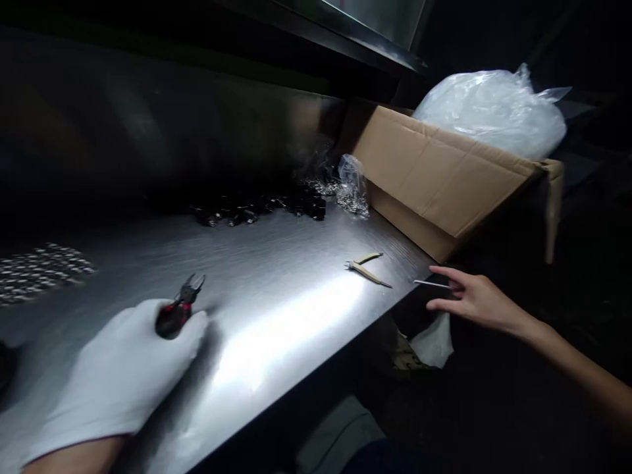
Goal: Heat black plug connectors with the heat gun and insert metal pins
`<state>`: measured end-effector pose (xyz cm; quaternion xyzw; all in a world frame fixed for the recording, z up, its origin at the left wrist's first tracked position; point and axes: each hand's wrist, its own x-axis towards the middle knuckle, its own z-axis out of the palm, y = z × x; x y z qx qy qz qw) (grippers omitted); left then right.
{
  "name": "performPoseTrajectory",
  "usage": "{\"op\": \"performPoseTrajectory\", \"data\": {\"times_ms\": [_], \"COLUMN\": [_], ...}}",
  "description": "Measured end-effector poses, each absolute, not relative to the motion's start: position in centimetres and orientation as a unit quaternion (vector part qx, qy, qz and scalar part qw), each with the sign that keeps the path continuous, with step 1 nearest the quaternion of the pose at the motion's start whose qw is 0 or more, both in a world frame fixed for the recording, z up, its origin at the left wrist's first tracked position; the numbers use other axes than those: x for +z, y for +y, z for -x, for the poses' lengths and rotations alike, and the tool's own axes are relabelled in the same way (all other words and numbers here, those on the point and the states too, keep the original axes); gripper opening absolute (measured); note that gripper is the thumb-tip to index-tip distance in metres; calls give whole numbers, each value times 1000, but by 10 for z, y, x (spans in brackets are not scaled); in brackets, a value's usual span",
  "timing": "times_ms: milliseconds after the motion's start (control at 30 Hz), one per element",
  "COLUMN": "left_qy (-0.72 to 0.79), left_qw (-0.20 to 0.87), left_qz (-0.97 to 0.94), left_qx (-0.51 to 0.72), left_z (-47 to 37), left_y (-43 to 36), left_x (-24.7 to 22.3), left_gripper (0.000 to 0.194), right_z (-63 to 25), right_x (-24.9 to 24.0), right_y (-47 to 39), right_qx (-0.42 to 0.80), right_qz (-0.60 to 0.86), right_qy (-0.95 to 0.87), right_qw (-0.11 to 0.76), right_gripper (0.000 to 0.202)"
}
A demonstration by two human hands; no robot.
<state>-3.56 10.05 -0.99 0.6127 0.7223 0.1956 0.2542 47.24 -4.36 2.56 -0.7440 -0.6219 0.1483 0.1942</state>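
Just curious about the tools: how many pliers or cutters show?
2: red-and-black cutters in the gloved left hand, yellow-handled pliers open on the metal table. Dark areas could hide more.

We seem to be in a dim workshop: our metal counter (pixel 197 257) carries yellow-handled pliers (pixel 364 266), a cluster of small dark parts (pixel 247 214) and rows of tiny metal pieces (pixel 42 271), with an open cardboard box (pixel 439 174) at its end.

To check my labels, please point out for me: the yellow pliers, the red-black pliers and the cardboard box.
Yellow pliers (pixel 368 273): head view, on lower handle.
Red-black pliers (pixel 169 322): head view, dark handle.
Cardboard box (pixel 434 176): head view, side panel.
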Motion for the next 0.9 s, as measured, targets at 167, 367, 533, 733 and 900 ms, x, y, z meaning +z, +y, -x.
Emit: {"op": "performPoseTrajectory", "data": {"times_ms": [167, 367, 533, 733, 900], "left_qy": [628, 348, 391, 337, 305], "left_qw": [482, 723, 709, 773, 793], "left_qz": [-434, -156, -127, -156, -201], "left_qx": [430, 577, 572, 515, 487], "left_z": [15, 50, 52, 41, 39], "left_y": [85, 98, 89, 80, 81], "left_x": [23, 3, 9, 11, 5], "left_gripper": [18, 10, 39, 60, 66], "right_z": [-422, -344, -312, -311, -290], "right_x": [27, 18, -2, -19, -19], "right_y": [28, 172, 232, 221, 200], "right_qx": [156, 120, 103, 129, 184], "right_qz": [692, 701, 750, 739, 655], "right_qy": [-661, -658, -601, -594, -641], "right_qw": [244, 246, 256, 290, 356], "right_gripper": [41, 31, 35, 32, 33]}}
